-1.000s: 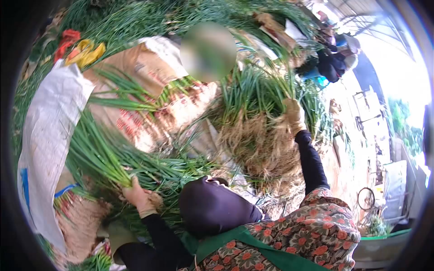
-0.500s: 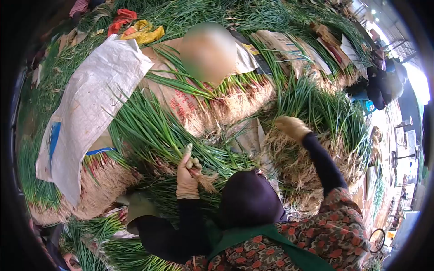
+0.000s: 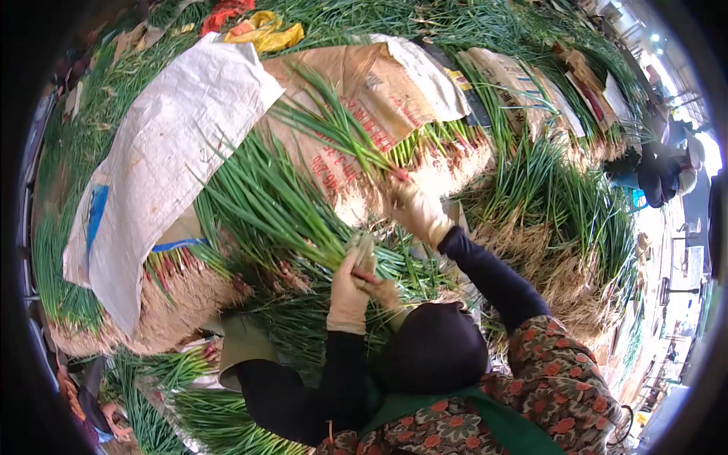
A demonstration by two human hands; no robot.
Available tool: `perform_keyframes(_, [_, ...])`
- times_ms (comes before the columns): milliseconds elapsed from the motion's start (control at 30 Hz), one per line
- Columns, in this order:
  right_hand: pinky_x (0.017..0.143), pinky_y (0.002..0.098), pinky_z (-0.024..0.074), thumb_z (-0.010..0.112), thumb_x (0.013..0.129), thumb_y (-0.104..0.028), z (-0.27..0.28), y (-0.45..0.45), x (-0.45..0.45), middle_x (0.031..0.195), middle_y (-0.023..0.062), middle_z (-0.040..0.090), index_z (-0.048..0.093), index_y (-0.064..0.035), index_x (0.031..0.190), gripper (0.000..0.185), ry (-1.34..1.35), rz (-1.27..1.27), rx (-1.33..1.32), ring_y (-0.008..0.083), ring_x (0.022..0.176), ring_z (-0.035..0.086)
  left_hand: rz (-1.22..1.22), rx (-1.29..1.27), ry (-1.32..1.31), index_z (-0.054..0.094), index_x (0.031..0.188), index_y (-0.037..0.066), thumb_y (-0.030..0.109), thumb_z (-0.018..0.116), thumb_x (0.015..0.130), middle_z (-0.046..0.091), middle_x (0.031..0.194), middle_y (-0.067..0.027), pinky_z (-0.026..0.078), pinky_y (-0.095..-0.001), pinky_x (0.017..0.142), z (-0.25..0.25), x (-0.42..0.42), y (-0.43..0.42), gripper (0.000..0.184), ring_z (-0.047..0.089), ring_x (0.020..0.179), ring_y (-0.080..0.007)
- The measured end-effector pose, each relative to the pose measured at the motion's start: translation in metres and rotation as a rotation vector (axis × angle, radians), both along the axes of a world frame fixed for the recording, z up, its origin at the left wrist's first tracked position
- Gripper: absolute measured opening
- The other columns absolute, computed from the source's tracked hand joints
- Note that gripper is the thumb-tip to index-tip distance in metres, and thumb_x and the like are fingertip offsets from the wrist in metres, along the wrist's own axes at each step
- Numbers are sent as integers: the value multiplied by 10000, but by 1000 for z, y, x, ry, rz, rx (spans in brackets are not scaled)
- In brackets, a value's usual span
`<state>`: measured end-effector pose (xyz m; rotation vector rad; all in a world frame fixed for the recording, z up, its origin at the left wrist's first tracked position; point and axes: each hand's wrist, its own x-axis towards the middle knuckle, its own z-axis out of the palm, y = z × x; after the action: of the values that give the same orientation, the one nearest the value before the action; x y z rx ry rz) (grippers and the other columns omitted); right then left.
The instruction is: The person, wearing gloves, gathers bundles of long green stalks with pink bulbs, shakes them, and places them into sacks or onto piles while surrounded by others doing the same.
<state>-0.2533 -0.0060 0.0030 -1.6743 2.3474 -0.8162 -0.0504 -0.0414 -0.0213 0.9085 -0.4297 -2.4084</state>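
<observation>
My left hand point(image 3: 351, 292), in a pale glove, is closed around a bunch of spring onions point(image 3: 284, 212). Their long green leaves fan out to the upper left, and the roots point(image 3: 387, 293) stick out to the right of the hand. Farther up, my gloved right hand point(image 3: 422, 214) is closed at the root end of a smaller cluster of spring onions point(image 3: 349, 136). That cluster lies across a brown printed sack point(image 3: 326, 64). Just beyond the right hand, more spring onions point(image 3: 447, 155) show pale roots at the sack's edge.
A white woven sack point(image 3: 171, 129) covers onions at left. Piled spring onions point(image 3: 561, 205) with tangled roots stand at right. Red cloth point(image 3: 225, 14) and a yellow bag point(image 3: 274, 34) lie at the back. A dark rounded cloth shape point(image 3: 432, 345) blocks the lower middle.
My right hand has moved left from above the right-hand pile to the small cluster and closed on its root end. My left hand, still holding its bunch, appears slightly farther right.
</observation>
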Motion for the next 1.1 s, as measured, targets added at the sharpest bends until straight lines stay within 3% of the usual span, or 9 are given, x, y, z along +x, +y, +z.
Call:
perform_keyframes(167, [727,383,501,611,796,-249,7,49,67,980,134,637,554,-34,1145,414,-247,545,492,287,875,628,-37,210,-150,582,1016,55,233,492,921,633,794,-78,512,-328,512,12,6,-1,221,586,545,-175])
perform_keyframes(433, [668,268,500,557,829,-131,-51,-26,58,860,107,621,626,-76,1028,218,-1353,-60,383,186,826,630,-76,152,116,564,1055,71,151,490,922,613,911,-34,494,-271,609,9,27,14,172,581,771,-136])
perform_keyframes(567, [646,381,507,544,804,-182,-48,-27,85,831,178,650,634,-31,930,216,-159,375,850,280,765,651,-35,308,275,541,1159,52,121,509,910,594,878,-24,479,-268,635,3,34,4,260,558,753,-142])
perform_keyframes(633, [733,405,494,532,815,-193,-110,9,80,923,198,647,643,-58,986,245,-121,515,904,324,874,633,10,259,288,476,1273,21,150,534,906,564,768,-33,466,-282,662,12,29,2,393,528,664,-154])
perform_keyframes(767, [786,374,487,521,841,-207,-54,10,40,995,165,646,601,-66,1096,302,-143,329,868,301,937,620,89,446,539,454,1287,54,157,524,908,527,720,0,407,-245,630,21,23,-11,398,450,610,-110])
perform_keyframes(833, [721,364,496,543,862,-236,-76,0,-8,930,174,652,591,-14,1021,277,348,134,296,277,854,634,89,378,495,488,1262,62,164,523,907,568,758,8,399,-240,617,16,26,-13,371,449,606,-92])
perform_keyframes(900, [667,360,497,576,868,-251,-50,-22,-40,876,179,655,595,-3,933,257,-60,-213,-118,260,775,637,79,464,418,519,1230,64,170,519,911,597,791,4,415,-250,594,7,28,-11,336,477,589,-94])
perform_keyframes(967, [610,396,485,597,858,-293,-101,-31,-82,814,168,645,598,-25,883,269,206,-333,420,277,708,624,27,389,303,542,1205,64,177,512,917,621,816,0,442,-260,574,4,29,-8,311,507,571,-101])
perform_keyframes(1100, [539,432,476,536,819,-233,-28,-18,-11,681,166,613,608,-58,930,219,310,61,217,282,616,621,9,146,-15,565,1149,41,205,491,931,614,767,-43,543,-299,586,11,22,-7,283,563,537,-149])
